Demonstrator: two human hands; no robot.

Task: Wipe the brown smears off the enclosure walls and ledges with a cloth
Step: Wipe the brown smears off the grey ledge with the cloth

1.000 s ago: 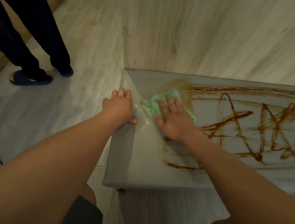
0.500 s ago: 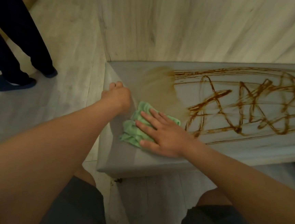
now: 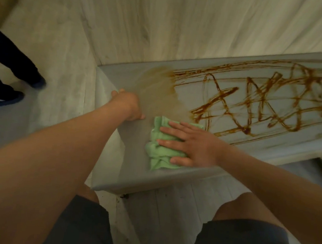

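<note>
Right hand [image 3: 195, 144] fingers [image 3: 172, 131] spread flat, pressing green cloth [image 3: 159, 158] on grey ledge [image 3: 130, 169]. Left hand [image 3: 127, 105] grips ledge edge. Brown smears [image 3: 255, 103] thick, right of fingers. Risk: bunched cloth slips from under flat fingers, or only spreads pale haze [image 3: 159, 86].

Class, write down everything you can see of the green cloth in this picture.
The green cloth is pale mint, soft and towel-like, bunched into thick crumpled folds rather than spread flat. It lies on the grey ledge near its left end, close to the front edge. The right hand presses down on it with straight, spread fingers, hiding its right part. The brown smears begin just beyond its far right corner.
</note>
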